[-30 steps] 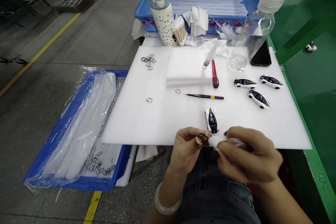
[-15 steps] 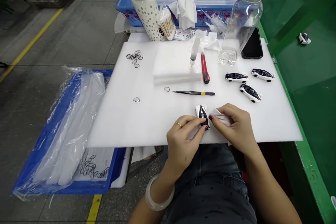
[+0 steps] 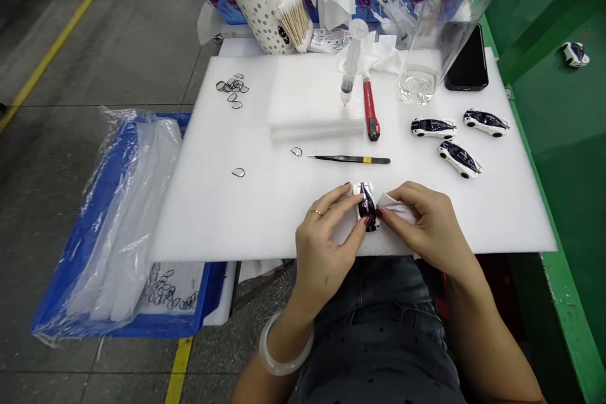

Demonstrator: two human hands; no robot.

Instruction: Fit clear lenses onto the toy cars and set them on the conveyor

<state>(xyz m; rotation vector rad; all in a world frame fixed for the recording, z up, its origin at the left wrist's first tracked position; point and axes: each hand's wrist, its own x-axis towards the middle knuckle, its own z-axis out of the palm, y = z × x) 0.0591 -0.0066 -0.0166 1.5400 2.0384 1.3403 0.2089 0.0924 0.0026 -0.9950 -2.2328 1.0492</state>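
A small white and dark toy car (image 3: 366, 203) lies on the white foam board (image 3: 213, 214) near its front edge. My left hand (image 3: 329, 240) grips the car from the left, thumb at its near end and fingers along its side and top. Pinched in my right hand (image 3: 428, 221) is a folded white wipe (image 3: 396, 206), its tip against the car's right side. Black tweezers (image 3: 350, 159) with a yellow band lie just beyond the car. Beside them rests a thin dark-rimmed clear piece (image 3: 296, 151).
Three more toy cars (image 3: 433, 127) sit at the right. Farther back are a red cutter (image 3: 370, 110), a syringe (image 3: 350, 63) on a foam block (image 3: 307, 95), a clear bottle (image 3: 449, 19), a phone (image 3: 468, 60) and cotton swabs (image 3: 296, 12). A blue tray (image 3: 189, 328) stands at lower left.
My left fingers have spread and shifted toward the far end of the car, uncovering more of its top. My right hand stays beside it with the wipe. The view has tilted slightly.
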